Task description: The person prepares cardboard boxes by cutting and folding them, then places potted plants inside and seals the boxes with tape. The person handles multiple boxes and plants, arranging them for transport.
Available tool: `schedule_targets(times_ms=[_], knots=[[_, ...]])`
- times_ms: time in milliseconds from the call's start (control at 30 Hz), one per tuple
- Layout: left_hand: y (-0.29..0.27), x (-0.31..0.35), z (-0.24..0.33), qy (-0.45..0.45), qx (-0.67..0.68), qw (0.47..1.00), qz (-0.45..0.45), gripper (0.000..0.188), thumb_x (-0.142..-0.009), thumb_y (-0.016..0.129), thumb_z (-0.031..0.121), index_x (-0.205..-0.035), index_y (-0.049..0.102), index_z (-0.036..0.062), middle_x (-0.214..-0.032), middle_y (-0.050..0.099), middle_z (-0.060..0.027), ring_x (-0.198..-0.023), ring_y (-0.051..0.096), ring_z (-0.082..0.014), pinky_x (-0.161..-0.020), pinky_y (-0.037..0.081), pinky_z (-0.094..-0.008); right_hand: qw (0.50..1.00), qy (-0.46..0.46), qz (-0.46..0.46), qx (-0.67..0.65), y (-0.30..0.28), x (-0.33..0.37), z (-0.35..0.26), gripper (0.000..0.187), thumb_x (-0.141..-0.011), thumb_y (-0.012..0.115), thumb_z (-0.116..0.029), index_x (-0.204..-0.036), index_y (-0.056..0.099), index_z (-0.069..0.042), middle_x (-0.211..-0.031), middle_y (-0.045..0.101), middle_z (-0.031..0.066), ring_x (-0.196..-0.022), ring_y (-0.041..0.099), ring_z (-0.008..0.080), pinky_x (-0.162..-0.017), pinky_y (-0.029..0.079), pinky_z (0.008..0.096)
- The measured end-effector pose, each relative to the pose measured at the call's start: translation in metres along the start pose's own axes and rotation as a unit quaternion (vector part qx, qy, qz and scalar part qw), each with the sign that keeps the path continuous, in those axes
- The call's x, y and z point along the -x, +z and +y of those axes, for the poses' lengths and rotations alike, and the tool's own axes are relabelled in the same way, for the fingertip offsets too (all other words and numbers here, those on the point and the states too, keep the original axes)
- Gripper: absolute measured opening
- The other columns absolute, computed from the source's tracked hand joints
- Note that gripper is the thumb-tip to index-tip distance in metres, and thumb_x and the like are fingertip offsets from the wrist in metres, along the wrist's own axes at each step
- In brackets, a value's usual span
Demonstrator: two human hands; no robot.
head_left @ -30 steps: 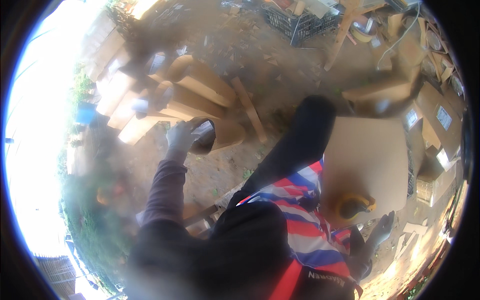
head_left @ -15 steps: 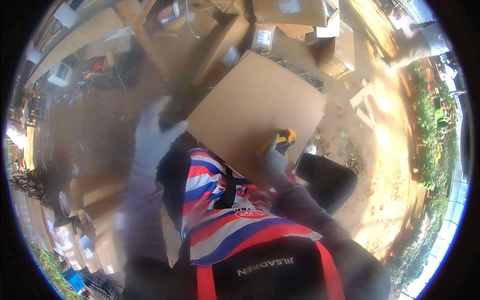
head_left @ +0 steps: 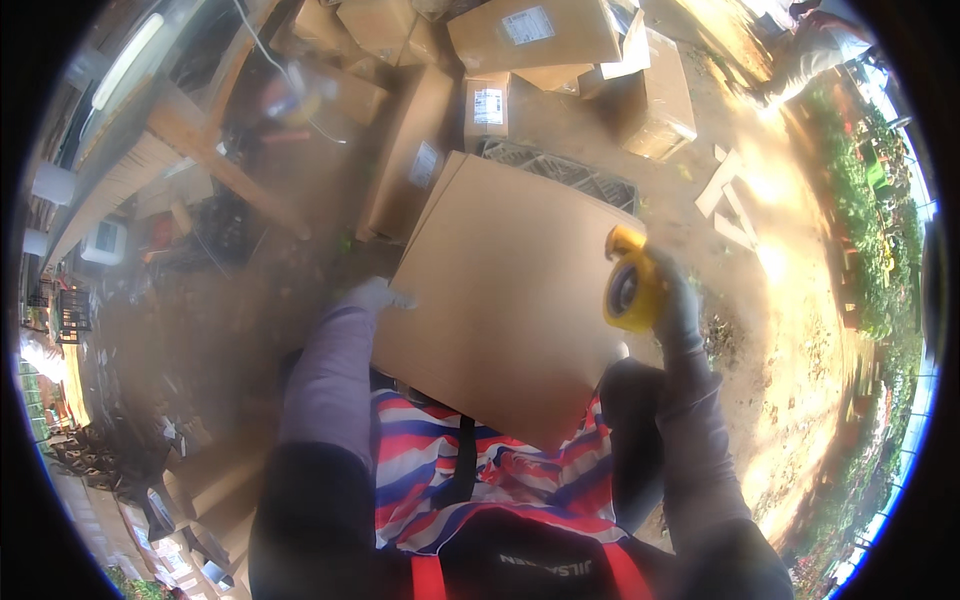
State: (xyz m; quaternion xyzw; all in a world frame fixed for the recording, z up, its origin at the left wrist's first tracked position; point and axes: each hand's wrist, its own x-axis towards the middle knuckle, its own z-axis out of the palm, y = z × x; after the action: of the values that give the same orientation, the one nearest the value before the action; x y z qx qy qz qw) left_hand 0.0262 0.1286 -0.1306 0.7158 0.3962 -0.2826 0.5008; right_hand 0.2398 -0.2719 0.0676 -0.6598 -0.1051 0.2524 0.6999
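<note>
A plain brown cardboard box point(head_left: 500, 290) lies across the middle, right in front of my lap. A second layer of cardboard shows along its far left edge; how deep it is, I cannot tell. My left hand point(head_left: 378, 298), in a pale glove, grips its left edge with the fingertips over the top face. Beyond the right edge, my gloved right hand point(head_left: 676, 300) holds a yellow tape dispenser point(head_left: 632, 290), raised above the cardboard. The dispenser's round side faces left and its orange-yellow head points away from me. Part of my right hand's fingers is hidden behind it.
A dark plastic crate point(head_left: 565, 170) stands just past the box. Several labelled cartons point(head_left: 535, 40) are piled farther off, with a tall one point(head_left: 405, 155) to the left. Cardboard scraps point(head_left: 730, 200) lie on the dirt at right. Another person's arm point(head_left: 825, 50) shows top right.
My left hand has come down from open air onto the box's left edge. My right hand has lifted the tape dispenser off the top and moved it right. The box has turned slightly.
</note>
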Motion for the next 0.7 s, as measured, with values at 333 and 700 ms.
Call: schedule_targets(times_ms=[333,700], knots=[[0.012,0.007,-0.005,0.006,0.255,0.963,-0.091,0.048,-0.074,0.080,0.012,-0.116,0.064,-0.0028,-0.103,0.071,-0.0113,-0.092,0.068,-0.0226,-0.085,0.051,-0.0327,0.967,-0.001,0.249,0.063,-0.047,-0.085,0.030,0.029,-0.094,0.056,-0.008,-0.120,0.058,0.004,-0.075,0.056,-0.0008,-0.056,0.051,0.0066,-0.045,0.038,0.0194],[-0.033,0.157,0.137,-0.048,0.256,0.962,-0.087,0.045,-0.069,0.075,0.006,-0.111,0.065,-0.0018,-0.093,0.070,-0.0092,-0.079,0.067,-0.0201,-0.073,0.054,-0.0330,0.938,0.090,0.320,0.096,0.000,-0.008,0.018,0.029,-0.082,0.065,0.011,-0.110,0.065,0.004,-0.106,0.063,0.0050,-0.091,0.060,0.0127,-0.080,0.050,0.0241]])
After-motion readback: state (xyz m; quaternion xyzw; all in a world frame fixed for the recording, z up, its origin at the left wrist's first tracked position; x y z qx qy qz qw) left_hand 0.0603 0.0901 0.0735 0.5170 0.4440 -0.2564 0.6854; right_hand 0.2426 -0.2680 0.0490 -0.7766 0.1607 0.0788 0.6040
